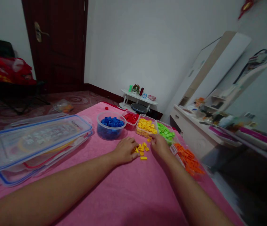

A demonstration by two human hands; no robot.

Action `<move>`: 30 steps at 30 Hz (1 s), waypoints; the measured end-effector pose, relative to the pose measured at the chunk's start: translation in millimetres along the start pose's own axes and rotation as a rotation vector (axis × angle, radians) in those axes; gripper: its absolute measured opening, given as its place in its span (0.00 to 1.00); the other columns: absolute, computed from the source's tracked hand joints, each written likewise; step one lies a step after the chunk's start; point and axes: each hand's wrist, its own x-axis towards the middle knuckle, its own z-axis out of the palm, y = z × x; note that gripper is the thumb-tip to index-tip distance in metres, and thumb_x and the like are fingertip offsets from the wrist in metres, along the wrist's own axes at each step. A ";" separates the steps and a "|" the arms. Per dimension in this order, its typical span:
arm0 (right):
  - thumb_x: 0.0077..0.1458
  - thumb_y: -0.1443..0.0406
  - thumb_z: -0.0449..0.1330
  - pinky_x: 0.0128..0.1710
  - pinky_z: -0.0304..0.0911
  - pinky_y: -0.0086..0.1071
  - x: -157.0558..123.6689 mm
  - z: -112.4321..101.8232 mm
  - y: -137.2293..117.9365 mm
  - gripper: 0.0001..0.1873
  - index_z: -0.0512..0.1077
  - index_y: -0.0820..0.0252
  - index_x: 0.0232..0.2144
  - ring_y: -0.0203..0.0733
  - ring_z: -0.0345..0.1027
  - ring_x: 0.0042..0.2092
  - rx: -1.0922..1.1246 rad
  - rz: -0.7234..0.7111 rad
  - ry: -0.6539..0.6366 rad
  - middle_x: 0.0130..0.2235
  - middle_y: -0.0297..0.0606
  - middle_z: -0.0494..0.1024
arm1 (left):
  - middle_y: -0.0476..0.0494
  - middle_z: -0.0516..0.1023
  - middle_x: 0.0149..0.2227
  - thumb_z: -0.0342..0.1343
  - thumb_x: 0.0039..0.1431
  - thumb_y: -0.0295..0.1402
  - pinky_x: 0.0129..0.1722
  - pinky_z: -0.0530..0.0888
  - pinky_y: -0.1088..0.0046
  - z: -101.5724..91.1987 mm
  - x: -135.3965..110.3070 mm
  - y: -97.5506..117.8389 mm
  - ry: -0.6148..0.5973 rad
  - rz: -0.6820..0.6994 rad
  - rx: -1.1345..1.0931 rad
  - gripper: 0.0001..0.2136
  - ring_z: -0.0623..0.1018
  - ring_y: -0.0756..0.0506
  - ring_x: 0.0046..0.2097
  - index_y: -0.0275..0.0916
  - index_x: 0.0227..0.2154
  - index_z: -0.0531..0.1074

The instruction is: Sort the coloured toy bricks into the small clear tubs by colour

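Small yellow building blocks (144,146) lie in a loose pile on the pink cloth. My left hand (126,150) rests at the left side of this pile, thumb and fingers apart, cupped against the nearest pieces. To the right of the pile, my right hand (160,146) is closed, its fingertips pinched on a yellow block (149,140) just in front of the yellow container. That clear container (144,133) is filled with more yellow blocks. One flat yellow piece (144,158) lies nearest to me, apart from the rest.
A round tub (111,134) of blue pieces and a box of red pieces (131,118) stand left of the yellow container. Green blocks (166,131) and orange blocks (188,158) sit along the right edge. Stacked clear lids (36,138) cover the left of the pink cloth (133,194).
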 end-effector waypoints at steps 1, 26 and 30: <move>0.48 0.74 0.52 0.49 0.61 0.35 6.7 11.8 1.9 0.20 0.75 0.63 0.43 0.44 0.69 0.46 -0.003 0.012 -0.012 0.44 0.45 0.78 | 0.39 0.72 0.41 0.51 0.57 0.49 0.43 0.67 0.65 0.1 0.2 -0.2 0.003 -0.002 -0.006 0.20 0.71 0.41 0.44 0.40 0.44 0.73; 0.44 0.62 0.59 0.24 0.61 0.28 -1.5 -14.4 -52.8 0.09 0.73 0.62 0.27 0.34 0.66 0.24 0.913 0.069 -0.014 0.25 0.35 0.75 | 0.41 0.75 0.36 0.54 0.58 0.41 0.27 0.71 0.79 -22.8 32.0 18.3 0.015 -0.694 -1.730 0.16 0.76 0.51 0.31 0.35 0.43 0.70; 0.46 0.67 0.57 0.28 0.61 0.29 -0.3 -7.3 -23.9 0.07 0.75 0.62 0.27 0.37 0.68 0.27 0.552 0.096 0.017 0.26 0.37 0.77 | 0.41 0.77 0.36 0.54 0.55 0.30 0.26 0.67 0.79 -29.6 33.6 2.7 0.088 -0.615 -1.141 0.10 0.75 0.51 0.31 0.33 0.40 0.73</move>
